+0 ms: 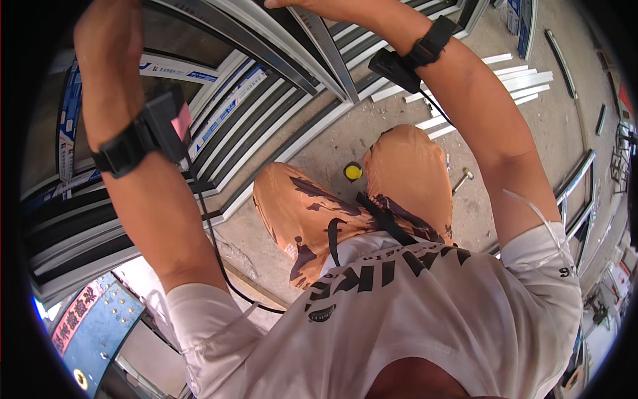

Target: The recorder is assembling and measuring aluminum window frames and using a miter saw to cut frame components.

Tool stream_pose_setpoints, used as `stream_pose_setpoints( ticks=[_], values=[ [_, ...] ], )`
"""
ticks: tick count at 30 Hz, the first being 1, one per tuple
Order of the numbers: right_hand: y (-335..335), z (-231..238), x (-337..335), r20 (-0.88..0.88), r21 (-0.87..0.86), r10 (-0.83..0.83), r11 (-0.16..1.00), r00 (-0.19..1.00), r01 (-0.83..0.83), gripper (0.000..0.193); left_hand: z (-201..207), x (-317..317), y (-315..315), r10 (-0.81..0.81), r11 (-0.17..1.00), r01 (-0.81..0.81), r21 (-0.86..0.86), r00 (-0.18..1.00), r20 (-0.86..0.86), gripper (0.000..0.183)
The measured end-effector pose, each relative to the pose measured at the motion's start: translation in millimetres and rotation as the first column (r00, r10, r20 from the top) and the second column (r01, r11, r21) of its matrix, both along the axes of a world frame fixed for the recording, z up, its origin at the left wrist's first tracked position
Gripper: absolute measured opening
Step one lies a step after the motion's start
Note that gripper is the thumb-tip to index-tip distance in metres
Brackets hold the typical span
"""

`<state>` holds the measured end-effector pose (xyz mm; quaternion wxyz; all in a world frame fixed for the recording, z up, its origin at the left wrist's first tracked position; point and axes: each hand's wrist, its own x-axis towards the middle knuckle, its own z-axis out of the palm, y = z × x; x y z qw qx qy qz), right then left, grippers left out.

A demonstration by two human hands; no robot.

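Note:
Both my arms reach up to the top edge of the view. My left hand (111, 32) is at the top left, blurred, its fingers hidden. It is nearest to a metal window frame (222, 30) with dark glass-like panes. My right hand (299, 4) is mostly cut off by the top edge, with only a finger and part of the hand showing. It is beside the upper end of a grey frame bar (321, 50) that slants down to the stack. Whether either hand grips a frame cannot be seen.
Several window frames (229, 113) stand stacked at the left, some with blue-and-white film. White metal strips (525, 81) lie on the concrete floor at the right, near a hammer (463, 179). A yellow tape measure (353, 172) lies between my knees. A blue panel (100, 326) is at lower left.

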<state>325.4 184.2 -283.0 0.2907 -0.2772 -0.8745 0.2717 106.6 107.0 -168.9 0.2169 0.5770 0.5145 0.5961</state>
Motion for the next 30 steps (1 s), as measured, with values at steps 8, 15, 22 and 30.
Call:
stream_pose_setpoints(
  ticks=[8, 15, 22, 30],
  values=[
    [-26, 2, 22, 0.607, -0.194, 0.064, 0.979, 0.792, 0.069, 0.053, -22, 13, -66, -0.037, 0.965, 0.07, -0.252, 0.99, 0.135, 0.028],
    [-95, 163, 122, -0.174, -0.558, -0.199, 0.827, 0.964, 0.071, 0.068, 67, 136, -74, -0.198, 0.826, 0.134, -0.547, 0.978, -0.059, 0.014],
    [-163, 321, 205, -0.415, -0.253, -0.466, 0.884, 0.781, 0.393, 0.065, 84, 232, -107, -0.564, 0.755, 0.309, -0.578, 0.756, -0.332, 0.035],
    [-279, 400, 237, -0.277, -0.18, -0.731, 0.677, 0.623, 0.714, 0.044, 138, 265, -151, -0.871, 0.472, 0.543, -0.694, 0.409, -0.273, 0.029]
  ],
)
